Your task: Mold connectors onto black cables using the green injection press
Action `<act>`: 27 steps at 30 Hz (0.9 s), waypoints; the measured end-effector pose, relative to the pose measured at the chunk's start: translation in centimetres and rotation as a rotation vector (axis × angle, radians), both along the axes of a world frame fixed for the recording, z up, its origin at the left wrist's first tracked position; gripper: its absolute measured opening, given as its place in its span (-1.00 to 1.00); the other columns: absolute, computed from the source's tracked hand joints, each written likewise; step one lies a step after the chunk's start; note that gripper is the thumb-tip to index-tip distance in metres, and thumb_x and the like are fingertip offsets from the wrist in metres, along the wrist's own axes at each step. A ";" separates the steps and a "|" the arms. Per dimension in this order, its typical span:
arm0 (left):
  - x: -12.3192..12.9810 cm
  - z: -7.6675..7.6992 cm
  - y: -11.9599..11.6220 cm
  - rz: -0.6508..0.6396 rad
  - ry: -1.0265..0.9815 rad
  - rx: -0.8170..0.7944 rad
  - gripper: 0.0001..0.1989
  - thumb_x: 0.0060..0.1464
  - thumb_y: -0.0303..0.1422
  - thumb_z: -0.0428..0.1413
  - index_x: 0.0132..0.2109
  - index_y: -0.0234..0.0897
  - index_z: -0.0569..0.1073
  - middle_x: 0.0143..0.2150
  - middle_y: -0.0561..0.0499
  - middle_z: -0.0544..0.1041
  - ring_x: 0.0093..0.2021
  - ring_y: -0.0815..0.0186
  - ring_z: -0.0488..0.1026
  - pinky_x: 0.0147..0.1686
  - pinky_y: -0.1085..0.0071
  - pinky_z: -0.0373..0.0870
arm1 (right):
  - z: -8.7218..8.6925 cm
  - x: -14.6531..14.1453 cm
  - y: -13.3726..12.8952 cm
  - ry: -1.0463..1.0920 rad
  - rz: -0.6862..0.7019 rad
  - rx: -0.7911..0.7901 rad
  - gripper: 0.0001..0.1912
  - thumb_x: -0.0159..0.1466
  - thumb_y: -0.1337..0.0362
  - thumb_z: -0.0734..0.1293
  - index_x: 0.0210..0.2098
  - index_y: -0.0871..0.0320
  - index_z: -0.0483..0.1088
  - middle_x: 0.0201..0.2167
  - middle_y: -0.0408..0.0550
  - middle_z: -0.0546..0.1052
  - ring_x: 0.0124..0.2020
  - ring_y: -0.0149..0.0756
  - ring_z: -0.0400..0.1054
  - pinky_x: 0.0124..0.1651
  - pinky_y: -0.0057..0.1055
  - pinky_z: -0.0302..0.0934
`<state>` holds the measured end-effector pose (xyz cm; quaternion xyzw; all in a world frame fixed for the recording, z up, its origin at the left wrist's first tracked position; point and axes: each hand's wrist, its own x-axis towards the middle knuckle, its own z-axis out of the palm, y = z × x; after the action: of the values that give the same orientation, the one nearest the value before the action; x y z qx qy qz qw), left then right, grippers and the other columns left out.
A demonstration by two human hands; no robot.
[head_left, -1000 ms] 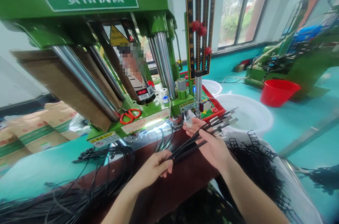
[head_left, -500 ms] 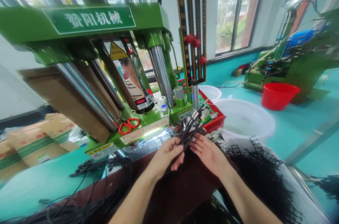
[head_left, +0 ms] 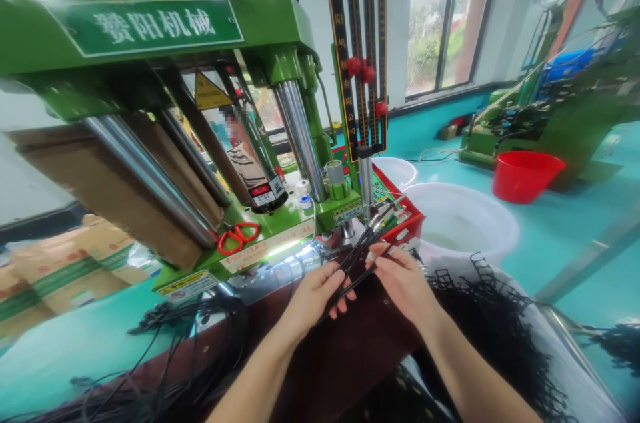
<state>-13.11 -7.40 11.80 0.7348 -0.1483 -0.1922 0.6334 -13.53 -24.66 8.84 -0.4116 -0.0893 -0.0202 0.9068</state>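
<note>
A bundle of thin black cables (head_left: 356,255) with metallic-looking ends slants up and away over the dark red table (head_left: 350,356). My left hand (head_left: 317,290) is closed around the bundle, thumb on top. Beside it, my right hand (head_left: 403,280) pinches a black cable between thumb and fingers; the exact grip is partly hidden by the fingers. Just beyond the hands is the front of a green press machine (head_left: 275,230). Red-handled scissors (head_left: 239,238) lie on its bed.
More black cables (head_left: 215,323) are piled at the left. A heap of black looped pieces (head_left: 485,330) lies on white sheeting at the right. Behind stand a red control box (head_left: 413,216), a white tub (head_left: 500,223) and a red bucket (head_left: 527,176). A person (head_left: 245,160) shows behind the press.
My right hand has gone from loosely spread fingers beside the bundle to pinching a cable and drawing slightly right. My left hand keeps its hold. The camera view has shifted slightly.
</note>
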 end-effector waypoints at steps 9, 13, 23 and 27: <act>0.7 -0.6 0.2 0.029 0.040 0.047 -0.74 -0.08 -0.20 0.11 -0.39 -0.33 0.30 -0.64 0.10 0.36 -0.68 0.50 0.25 -0.71 0.60 0.15 | 1.8 1.0 -1.9 -0.076 -0.043 0.082 -0.85 0.05 0.41 0.36 -0.37 0.08 0.44 -0.40 -0.17 0.46 -0.40 -0.36 0.29 -0.31 -0.38 0.17; 0.9 -0.4 0.0 0.053 0.054 -0.002 -0.73 -0.14 -0.22 0.15 -0.42 -0.33 0.29 -0.70 0.16 0.29 -0.74 0.54 0.14 -0.77 0.62 0.02 | 1.5 0.5 -1.6 -0.064 0.042 0.101 -0.86 0.04 0.45 0.37 -0.44 0.08 0.42 -0.43 -0.20 0.44 -0.38 -0.37 0.30 -0.27 -0.38 0.17; 1.2 -0.3 -0.1 0.127 0.058 -0.014 -0.71 -0.16 -0.20 0.17 -0.42 -0.31 0.27 -0.71 0.21 0.23 -0.74 0.57 0.07 -0.78 0.64 -0.06 | 0.4 0.5 -0.5 -0.040 0.068 0.068 -0.71 0.04 0.45 0.39 -0.23 0.08 0.44 -0.36 -0.15 0.47 -0.27 -0.34 0.31 -0.25 -0.42 0.21; 1.3 -0.3 0.1 0.105 0.063 -0.014 -0.71 -0.18 -0.23 0.19 -0.39 -0.32 0.30 -0.70 0.20 0.24 -0.73 0.56 0.09 -0.77 0.63 -0.05 | 0.2 0.7 -0.4 -0.036 0.018 0.031 -0.83 0.05 0.42 0.39 -0.33 0.13 0.46 -0.39 -0.14 0.48 -0.35 -0.38 0.33 -0.28 -0.42 0.23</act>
<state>-11.80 -7.29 11.47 0.7306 -0.0907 -0.1807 0.6522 -12.84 -25.07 9.07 -0.3960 -0.1091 -0.0209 0.9115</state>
